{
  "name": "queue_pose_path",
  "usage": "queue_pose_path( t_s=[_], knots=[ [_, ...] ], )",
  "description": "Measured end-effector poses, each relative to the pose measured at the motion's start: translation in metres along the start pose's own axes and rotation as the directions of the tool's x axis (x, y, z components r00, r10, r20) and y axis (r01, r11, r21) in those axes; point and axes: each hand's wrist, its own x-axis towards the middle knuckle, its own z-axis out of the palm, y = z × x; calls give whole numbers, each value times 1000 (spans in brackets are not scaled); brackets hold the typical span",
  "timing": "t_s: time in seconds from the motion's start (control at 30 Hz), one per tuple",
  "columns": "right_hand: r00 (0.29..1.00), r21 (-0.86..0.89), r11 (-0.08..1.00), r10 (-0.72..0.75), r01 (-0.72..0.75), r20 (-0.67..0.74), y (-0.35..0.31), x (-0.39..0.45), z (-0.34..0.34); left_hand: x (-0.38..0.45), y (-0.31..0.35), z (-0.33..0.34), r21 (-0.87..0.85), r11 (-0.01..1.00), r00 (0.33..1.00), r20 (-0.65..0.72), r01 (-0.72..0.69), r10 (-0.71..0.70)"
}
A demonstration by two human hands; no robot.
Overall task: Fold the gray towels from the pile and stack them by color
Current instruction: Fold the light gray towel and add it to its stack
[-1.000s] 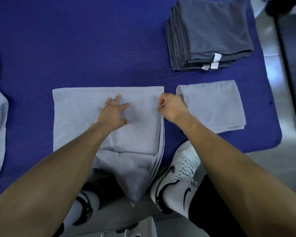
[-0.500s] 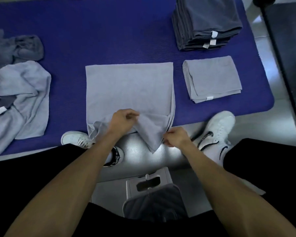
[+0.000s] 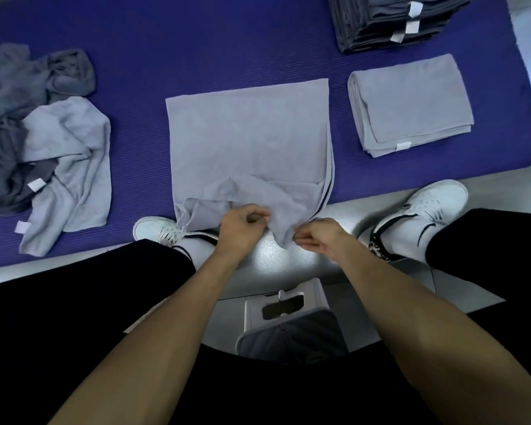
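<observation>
A light gray towel lies half-folded on the blue mat, its near end hanging rumpled over the mat's front edge. My left hand grips that rumpled near edge. My right hand pinches the hanging corner just to the right. A folded light gray towel lies to the right. Behind it stands a stack of folded dark gray towels. An unfolded pile of light and dark gray towels sits at the left.
My two white shoes stand on the pale floor under the mat's front edge, with black trouser legs beside them. A small white and gray device hangs below my chest. The mat's rounded right corner is near the folded towel.
My hands came off the towel's top and dropped to its hanging near end, where both now hold the cloth. The view tilted down and back, bringing the pile into sight.
</observation>
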Motion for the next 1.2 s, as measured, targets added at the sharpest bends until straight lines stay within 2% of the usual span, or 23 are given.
queue_pose_path(
  t_s=[0.1,0.17,0.27,0.33,0.4,0.5,0.6,0.73,0.83,0.97,1.13,1.2],
  knots=[
    [999,115,993,-17,14,27,-6,-3,-5,2,8,1,88,992,993,81,-89,82],
    [998,150,988,-32,25,45,-12,-7,-13,7,12,3,239,945,968,172,-222,184],
    [999,31,998,-47,47,-6,-15,-12,-21,10,17,9,386,866,935,280,-319,219],
    [997,-95,995,-36,30,-62,-8,-12,-21,6,14,13,386,868,936,282,-312,211],
    [997,-148,989,8,-20,-83,6,-9,-17,-1,6,15,360,893,947,268,-268,177],
    [998,-131,989,67,-67,-3,22,-4,-5,-7,-5,11,348,910,956,259,-224,136],
    [999,-84,996,12,-9,41,19,-2,6,-6,-7,3,387,894,959,251,-227,135],
    [995,-80,995,-60,66,76,-2,-7,-5,3,-1,-2,461,832,942,267,-308,201],
    [983,28,996,-93,90,157,-17,-18,-21,13,14,4,462,789,901,348,-405,259],
    [968,140,980,-168,143,185,-32,-32,-40,16,27,16,516,697,867,303,-498,395],
    [948,180,966,-224,185,227,-34,-44,-42,10,38,16,348,716,793,350,-604,499],
    [938,202,961,-236,188,254,-33,-49,-42,8,43,18,301,755,806,332,-582,490]
  ],
)
